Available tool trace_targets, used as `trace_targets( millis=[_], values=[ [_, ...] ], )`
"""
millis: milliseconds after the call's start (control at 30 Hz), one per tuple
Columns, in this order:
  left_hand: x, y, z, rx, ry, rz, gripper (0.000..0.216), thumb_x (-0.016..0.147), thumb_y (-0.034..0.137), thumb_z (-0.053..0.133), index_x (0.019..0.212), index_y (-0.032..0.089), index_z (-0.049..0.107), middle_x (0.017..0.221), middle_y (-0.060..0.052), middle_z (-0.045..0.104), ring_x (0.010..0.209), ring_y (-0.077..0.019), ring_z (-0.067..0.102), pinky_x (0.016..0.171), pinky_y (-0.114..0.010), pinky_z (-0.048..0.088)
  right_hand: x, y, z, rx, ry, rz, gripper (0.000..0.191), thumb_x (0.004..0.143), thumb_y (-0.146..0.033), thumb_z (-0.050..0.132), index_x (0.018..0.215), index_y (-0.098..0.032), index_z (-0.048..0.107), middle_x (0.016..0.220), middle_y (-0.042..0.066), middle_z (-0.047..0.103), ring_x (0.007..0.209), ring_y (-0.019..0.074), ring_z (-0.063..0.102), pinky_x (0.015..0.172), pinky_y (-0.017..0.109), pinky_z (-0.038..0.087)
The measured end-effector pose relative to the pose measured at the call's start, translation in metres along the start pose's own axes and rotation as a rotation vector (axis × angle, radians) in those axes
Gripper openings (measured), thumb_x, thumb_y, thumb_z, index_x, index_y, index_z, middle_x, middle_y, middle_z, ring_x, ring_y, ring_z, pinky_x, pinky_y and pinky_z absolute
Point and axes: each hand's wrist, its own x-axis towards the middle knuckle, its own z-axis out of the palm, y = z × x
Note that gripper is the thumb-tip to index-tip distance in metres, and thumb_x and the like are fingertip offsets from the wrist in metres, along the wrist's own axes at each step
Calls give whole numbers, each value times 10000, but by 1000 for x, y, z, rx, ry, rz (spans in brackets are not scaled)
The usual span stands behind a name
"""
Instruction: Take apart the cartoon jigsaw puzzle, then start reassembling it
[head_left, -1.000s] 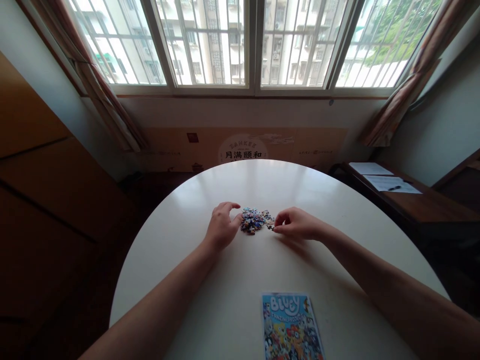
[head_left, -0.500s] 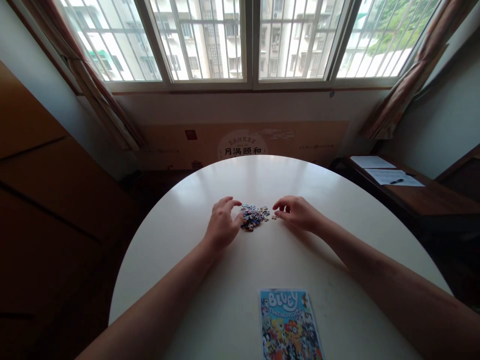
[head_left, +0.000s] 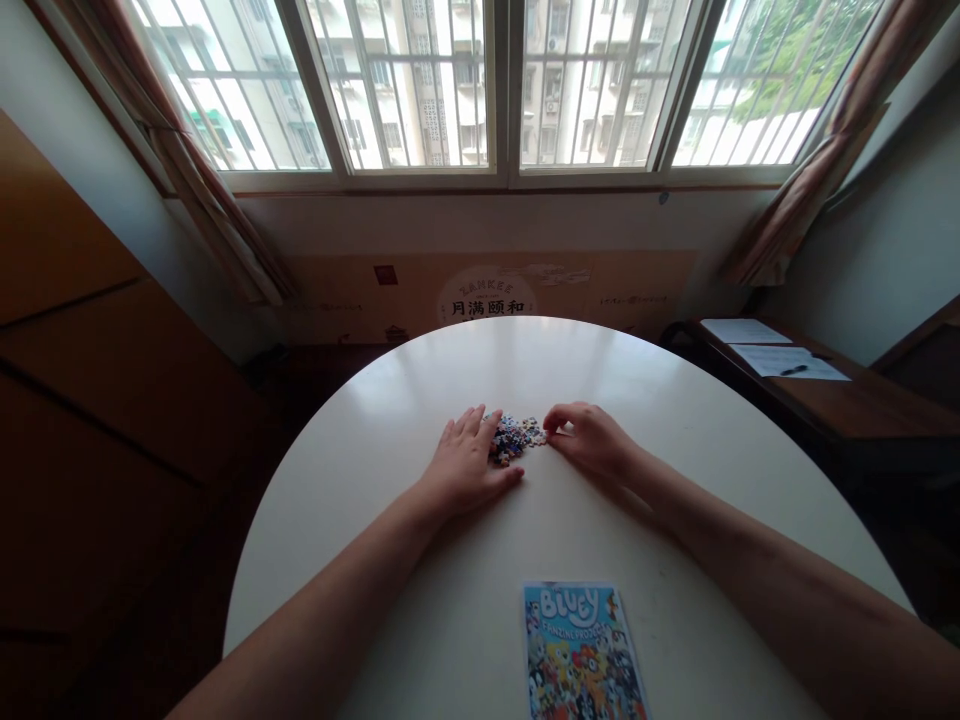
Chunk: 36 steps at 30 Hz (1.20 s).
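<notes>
A small heap of jigsaw puzzle pieces, mostly blue, white and tan, lies on the white round table. My left hand rests along the heap's left side, palm down, fingers spread and thumb stretched out in front of the near pieces; it covers part of the heap. At the heap's right edge is my right hand, its fingers curled and the thumb and index tips brought together by the outermost pieces. Whether a piece sits between those tips is too small to tell.
A colourful picture sheet reading "Bluey" lies near the table's front edge. At the right, a brown side table holds papers and a dark pen. Barred windows and a printed box panel are beyond the table.
My left hand has moved right and nearer, its fingers and thumb spreading around the heap. My right fingertips have closed in at the heap's edge, where a few loose pieces lay apart.
</notes>
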Motion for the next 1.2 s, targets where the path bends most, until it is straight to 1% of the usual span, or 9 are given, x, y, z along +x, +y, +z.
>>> trace_targets(
  millis=[67, 133, 200, 267, 333, 433, 800, 1000, 1200],
  values=[
    [0, -1, -2, -7, -37, -8, 926, 775, 659, 659, 1512, 180, 365, 1587, -206, 285, 1465, -406, 237, 1176, -591, 190, 1, -2, 10, 17, 47, -16, 187, 877, -243, 585, 1020, -207, 699, 966, 34, 714, 924, 167, 641, 885, 298, 481],
    [0, -4, -8, -52, -48, -27, 896, 846, 722, 520, 1533, 180, 327, 1598, -193, 263, 1476, -383, 220, 1179, -583, 192, 0, -2, 15, 38, 106, -43, 292, 916, -310, 559, 1171, -204, 656, 1134, 65, 689, 1079, 196, 619, 993, 351, 467],
    [0, -10, -17, -138, 28, -72, 836, 927, 731, 328, 1545, 169, 298, 1601, -180, 267, 1484, -341, 220, 1186, -551, 209, 0, -1, 15, 53, 87, -89, 490, 926, -415, 557, 1367, -202, 540, 1354, 104, 580, 1267, 243, 529, 1097, 430, 412],
    [0, -19, -27, -246, 193, -123, 814, 960, 714, 214, 1539, 150, 307, 1589, -171, 305, 1481, -311, 239, 1193, -522, 219, 0, -3, 15, 27, -41, -130, 735, 895, -544, 582, 1514, -207, 374, 1516, 133, 410, 1412, 299, 382, 1161, 509, 334],
    [1, -30, -37, -345, 403, -173, 799, 966, 710, 197, 1512, 150, 362, 1561, -162, 363, 1462, -304, 284, 1197, -510, 222, 3, -7, 15, -31, -203, -165, 931, 831, -652, 622, 1575, -236, 247, 1594, 131, 263, 1485, 341, 236, 1198, 561, 242],
    [3, -50, -50, -448, 672, -252, 755, 971, 703, 223, 1455, 171, 451, 1499, -155, 445, 1416, -305, 361, 1183, -505, 256, 11, -19, 20, -92, -349, -224, 1051, 763, -717, 663, 1591, -314, 155, 1633, 81, 142, 1515, 352, 116, 1226, 573, 137],
    [-5, -123, -79, -694, 1270, -579, 597, 1012, 591, 260, 1267, 165, 591, 1305, -138, 561, 1242, -263, 516, 1098, -427, 365, 51, -54, 52, -160, -413, -304, 856, 854, -713, 550, 1563, -322, 270, 1619, 109, 195, 1498, 356, 187, 1211, 576, 132],
    [-13, -150, -82, -867, 1327, -789, 578, 1023, 531, 205, 1201, 149, 601, 1214, -132, 588, 1177, -248, 548, 1058, -430, 388, 79, -82, 82, -172, -398, -328, 779, 896, -686, 494, 1553, -317, 298, 1611, 126, 218, 1489, 359, 212, 1193, 592, 144],
    [-17, -161, -79, -875, 1388, -852, 544, 1021, 503, 202, 1121, 148, 602, 1135, -119, 591, 1133, -234, 560, 1018, -397, 418, 120, -122, 125, -140, -361, -317, 777, 884, -682, 505, 1541, -311, 322, 1597, 115, 262, 1480, 350, 235, 1195, 573, 148]
  ],
)
